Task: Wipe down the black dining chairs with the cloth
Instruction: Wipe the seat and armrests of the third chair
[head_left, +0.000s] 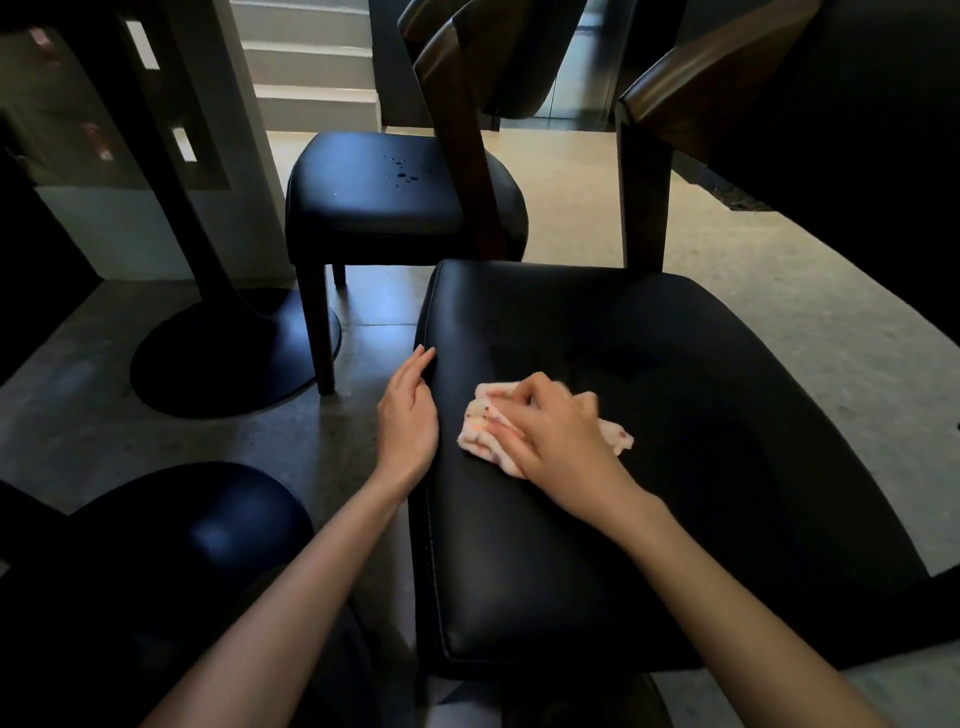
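A black padded chair seat (649, 415) fills the middle of the view, its dark wooden back (644, 171) rising at the far side. A pale pink patterned cloth (480, 428) lies bunched on the seat's left part. My right hand (556, 431) grips the cloth and presses it onto the seat. With straight fingers, my left hand (408, 410) rests against the seat's left edge. A second black chair (374, 197) stands farther back with water drops (402, 174) on its seat.
A dark table pedestal with a round base (218, 358) stands at the left on the grey floor. Another black seat (208, 525) shows at the lower left. Pale steps (311, 78) rise in the background. A dark tabletop (857, 130) looms at the upper right.
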